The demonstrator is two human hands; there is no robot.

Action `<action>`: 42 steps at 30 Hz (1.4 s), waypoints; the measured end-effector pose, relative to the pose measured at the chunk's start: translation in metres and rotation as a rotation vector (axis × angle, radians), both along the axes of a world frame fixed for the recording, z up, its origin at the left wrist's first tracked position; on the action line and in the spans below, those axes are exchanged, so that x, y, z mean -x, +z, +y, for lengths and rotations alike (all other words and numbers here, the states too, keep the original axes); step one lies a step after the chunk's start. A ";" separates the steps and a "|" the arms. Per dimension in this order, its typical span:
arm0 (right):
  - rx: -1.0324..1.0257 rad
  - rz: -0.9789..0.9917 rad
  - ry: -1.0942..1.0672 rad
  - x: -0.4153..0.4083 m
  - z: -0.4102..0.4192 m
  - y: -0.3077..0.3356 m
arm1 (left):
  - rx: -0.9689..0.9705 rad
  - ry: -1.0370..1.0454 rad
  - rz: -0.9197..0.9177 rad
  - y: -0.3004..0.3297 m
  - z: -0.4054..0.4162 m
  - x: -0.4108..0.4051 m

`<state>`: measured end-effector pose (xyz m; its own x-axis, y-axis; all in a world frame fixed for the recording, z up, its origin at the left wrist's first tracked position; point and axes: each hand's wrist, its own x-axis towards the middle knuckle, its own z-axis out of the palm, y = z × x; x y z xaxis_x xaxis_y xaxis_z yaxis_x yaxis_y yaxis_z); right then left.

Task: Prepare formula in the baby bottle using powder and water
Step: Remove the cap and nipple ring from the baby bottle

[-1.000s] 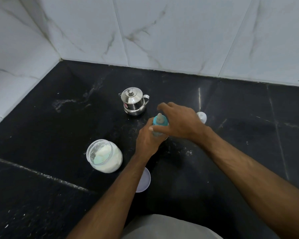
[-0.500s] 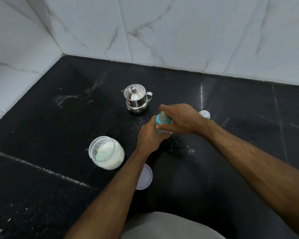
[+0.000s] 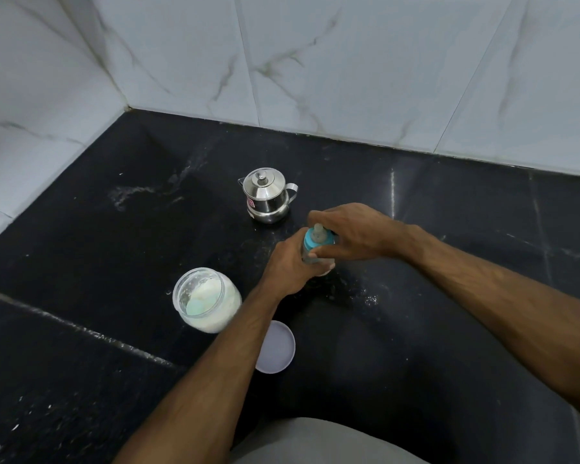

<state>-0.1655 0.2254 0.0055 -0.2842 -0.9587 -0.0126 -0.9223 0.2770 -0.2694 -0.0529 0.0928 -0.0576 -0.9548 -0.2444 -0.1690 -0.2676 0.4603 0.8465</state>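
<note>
A baby bottle with a blue collar and a pale teat stands upright on the black counter. My left hand is wrapped around its body. From the right, my right hand grips the blue collar, thumb in front and fingers behind. The bottle's lower part is hidden by both hands. An open clear jar of white powder with a pale green scoop inside stands to the left. A lidded steel water pot sits behind the bottle.
The jar's round white lid lies flat by my left forearm. Spilled powder specks dot the black counter right of the bottle. White marble-look wall tiles close off the back and left sides.
My right hand has shifted around the blue collar while the left keeps holding the bottle. The small white cap behind my right hand is now hidden. The camera view has tilted slightly.
</note>
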 end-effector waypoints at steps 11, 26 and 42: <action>0.016 -0.044 -0.070 -0.010 0.008 -0.003 | -0.034 -0.099 -0.031 0.007 -0.003 -0.003; 0.041 0.080 -0.498 -0.045 -0.001 -0.020 | 0.135 0.266 0.009 -0.021 0.046 0.000; 0.009 -0.021 -0.013 -0.012 -0.003 -0.005 | -0.029 -0.036 -0.097 -0.015 0.007 0.003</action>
<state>-0.1538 0.2224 0.0003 -0.2960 -0.9551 -0.0102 -0.9128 0.2860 -0.2914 -0.0559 0.0996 -0.0725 -0.9417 -0.2040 -0.2676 -0.3328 0.4468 0.8304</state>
